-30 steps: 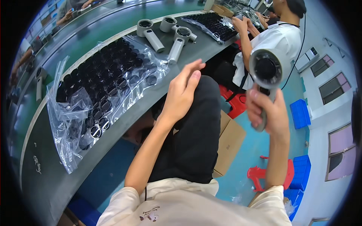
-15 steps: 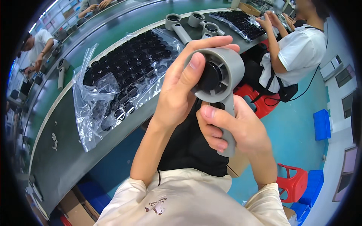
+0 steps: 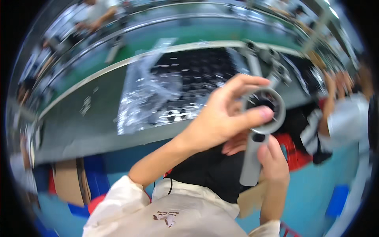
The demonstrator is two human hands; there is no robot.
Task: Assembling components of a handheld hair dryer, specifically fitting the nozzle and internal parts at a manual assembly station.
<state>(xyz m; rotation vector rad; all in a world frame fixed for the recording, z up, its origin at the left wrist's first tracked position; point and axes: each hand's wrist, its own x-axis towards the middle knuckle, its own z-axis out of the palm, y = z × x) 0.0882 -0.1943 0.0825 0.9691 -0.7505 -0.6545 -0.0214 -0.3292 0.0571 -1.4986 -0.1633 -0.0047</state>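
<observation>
A cardboard box (image 3: pixel 67 181) stands at the seated worker's nine o'clock, twelve being straight ahead, with a blue crate (image 3: pixel 96 175) just beside it. Above them curves a dark gray bench (image 3: pixel 71 134); at eleven, beyond a green belt (image 3: pixel 146 34), I make out a co-worker (image 3: pixel 102 15), blurred. At twelve, a clear plastic bag (image 3: pixel 148 100) lies on the bench around rows of black round parts (image 3: pixel 197 73).

The worker's left hand (image 3: pixel 221 114) is closed on the head of a gray handheld fan (image 3: pixel 250 164), thumb laid across its round face and forefinger stretched along the upper rim; how hard it presses I cannot tell. The fan is held in the air near two o'clock, above the lap and off the bench's near edge. Its long axis runs nearly upright, the head pointing just past twelve, the handle's end just past six; the open face is turned up toward the worker. The right hand (image 3: pixel 272 160) is wrapped around the handle, thumb on the three o'clock side, fingertips showing at nine.

Farther right, several gray fans (image 3: pixel 254 65) rest on the bench at one o'clock. At two o'clock I see a red stool (image 3: pixel 290 152), a second batch of black parts (image 3: pixel 298 71) and a neighbor's white sleeve (image 3: pixel 349 118). A blue bin (image 3: pixel 338 199) sits on the floor at three.
</observation>
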